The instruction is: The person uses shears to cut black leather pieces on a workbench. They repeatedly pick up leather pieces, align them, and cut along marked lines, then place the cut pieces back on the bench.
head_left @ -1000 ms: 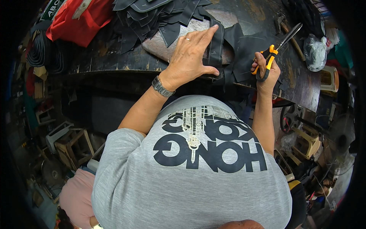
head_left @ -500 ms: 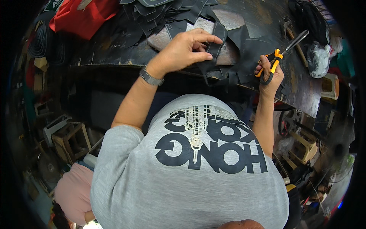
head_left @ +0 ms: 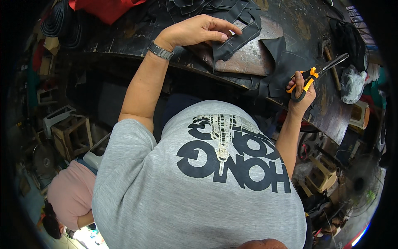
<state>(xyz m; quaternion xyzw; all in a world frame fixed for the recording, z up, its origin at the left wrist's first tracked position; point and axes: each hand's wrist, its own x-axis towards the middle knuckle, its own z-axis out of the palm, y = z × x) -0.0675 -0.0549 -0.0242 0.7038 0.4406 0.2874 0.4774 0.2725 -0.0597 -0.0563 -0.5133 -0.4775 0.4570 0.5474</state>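
Observation:
My left hand (head_left: pixel 195 31) pinches a cut black piece of material (head_left: pixel 234 37) and holds it just above the dark workbench (head_left: pixel 315 112). A metal watch sits on that wrist. My right hand (head_left: pixel 302 89) grips a pair of scissors with orange and black handles (head_left: pixel 315 76), blades pointing up and to the right. A larger black sheet (head_left: pixel 284 68) lies on the bench between my two hands, touching my right hand.
A heap of black cut pieces (head_left: pixel 199 6) and a red cloth (head_left: pixel 107 8) lie at the bench's far side. A white plastic bag (head_left: pixel 352 85) and a black bag (head_left: pixel 350 39) sit at right. Another person in pink (head_left: pixel 68 195) is at lower left, beside a wooden stool (head_left: pixel 72 135).
My left hand went from lying flat on the material to pinching a black piece and drawing it leftward. My right hand with the scissors stayed almost where it was.

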